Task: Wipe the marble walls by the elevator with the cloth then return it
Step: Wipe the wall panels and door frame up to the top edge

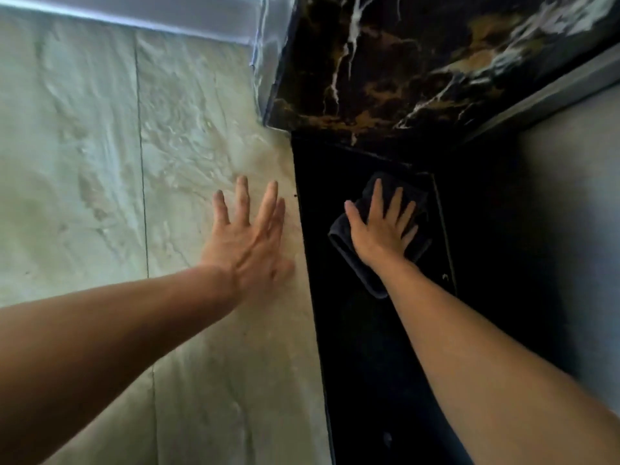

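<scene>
Head view: pale marble wall [84, 162] fills the left of the frame, black marble panel [369, 347] runs down the centre-right. Left hand [250, 243], open and empty, braces flat on the pale slab; right hand [382, 229] presses spread fingers on the folded dark cloth [345, 243] against the black panel. Wiping is under way, I judge; next needs firm strokes along the panel.

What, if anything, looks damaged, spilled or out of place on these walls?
Little stands out. The only oddity is a tiny dark speck at the pale marble's edge, beside the black panel. The dark cloth lies flat under the right hand.
</scene>
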{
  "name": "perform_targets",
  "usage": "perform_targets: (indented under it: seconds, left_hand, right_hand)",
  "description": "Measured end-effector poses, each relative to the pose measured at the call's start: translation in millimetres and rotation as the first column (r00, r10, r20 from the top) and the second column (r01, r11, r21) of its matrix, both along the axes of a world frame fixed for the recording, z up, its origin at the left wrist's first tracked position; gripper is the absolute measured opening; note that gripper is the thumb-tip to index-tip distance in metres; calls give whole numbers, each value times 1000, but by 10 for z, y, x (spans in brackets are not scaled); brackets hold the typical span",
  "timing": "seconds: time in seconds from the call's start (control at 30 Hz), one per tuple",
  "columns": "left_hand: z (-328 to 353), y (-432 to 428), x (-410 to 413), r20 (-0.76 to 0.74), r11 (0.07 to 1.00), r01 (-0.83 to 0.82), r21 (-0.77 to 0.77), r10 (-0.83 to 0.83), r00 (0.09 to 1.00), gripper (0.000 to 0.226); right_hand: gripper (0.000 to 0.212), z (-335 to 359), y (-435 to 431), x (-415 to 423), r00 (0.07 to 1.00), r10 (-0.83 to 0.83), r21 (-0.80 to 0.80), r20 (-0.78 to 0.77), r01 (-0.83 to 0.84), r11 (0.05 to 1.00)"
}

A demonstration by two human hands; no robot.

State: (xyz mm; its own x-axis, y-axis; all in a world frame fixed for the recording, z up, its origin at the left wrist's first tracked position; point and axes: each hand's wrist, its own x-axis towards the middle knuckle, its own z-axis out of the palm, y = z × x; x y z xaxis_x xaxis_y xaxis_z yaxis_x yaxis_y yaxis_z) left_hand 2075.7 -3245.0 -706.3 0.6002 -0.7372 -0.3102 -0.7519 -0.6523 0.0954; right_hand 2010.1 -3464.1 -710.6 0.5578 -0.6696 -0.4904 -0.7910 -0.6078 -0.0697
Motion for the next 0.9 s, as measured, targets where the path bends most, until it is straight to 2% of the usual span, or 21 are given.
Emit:
perform_targets:
  seconds: [0.1,0.17,0.2,0.27,0.37,0.4,0.47,0.5,0.53,0.57,0.63,0.7,0.77,0.8,0.83,0.9]
  left_hand:
    - [-137,398,134,-27,995,-94,-38,93,995,96]
    - [-206,555,117,-13,990,-103,-95,103,995,94]
    - [-215,587,102,-7,990,-99,-103,99,995,93]
    - [-212,597,94,6,991,-90,-103,91,996,91]
    - [-190,566,97,37,989,-94,-110,99,994,91]
    - [-194,558,85,44,990,-91,-107,96,994,92]
    - [-193,558,73,48,990,-95,-107,101,994,92]
    - [-198,562,81,50,989,-97,-107,103,993,92]
    - [-202,553,79,51,989,-97,-109,103,993,92]
    - [-203,560,89,50,990,-96,-104,101,994,92]
    - [-203,561,91,44,991,-93,-95,98,994,92]
    - [-223,567,115,45,991,-92,-101,97,994,92]
    - [-208,560,121,46,989,-87,-123,94,995,91]
    - [-204,564,116,44,988,-92,-128,99,994,91]
    - [-194,573,110,37,987,-101,-128,107,994,91]
    - [-172,564,108,17,986,-112,-124,115,993,93]
  right_hand:
    - [67,-77,32,13,998,-17,-180,62,28,983]
    - [63,-123,185,148,993,-69,-222,97,89,971]
    - [62,-152,336,281,993,-23,-232,114,49,972]
    - [59,-193,712,553,968,174,-238,179,-129,963]
    - [58,-250,1060,841,878,422,-228,226,-374,899]
    - [58,-244,1031,852,833,499,-206,239,-459,864]
    - [57,-236,734,718,668,696,-212,265,-664,717]
    - [57,-259,489,600,604,753,-238,262,-716,657]
    - [56,-269,186,440,616,749,-272,246,-697,663]
    - [55,-271,-113,263,708,668,-300,229,-601,741]
    - [56,-234,-602,-117,920,324,-317,221,-247,916]
    - [55,-228,-755,-268,968,53,-304,244,25,952]
    - [55,-243,-522,-82,956,-135,-293,260,212,932]
    - [57,-236,-278,105,949,-172,-282,264,246,927]
    - [58,-233,32,300,955,-123,-271,272,198,942]
    - [59,-274,734,589,936,189,-283,298,-102,954]
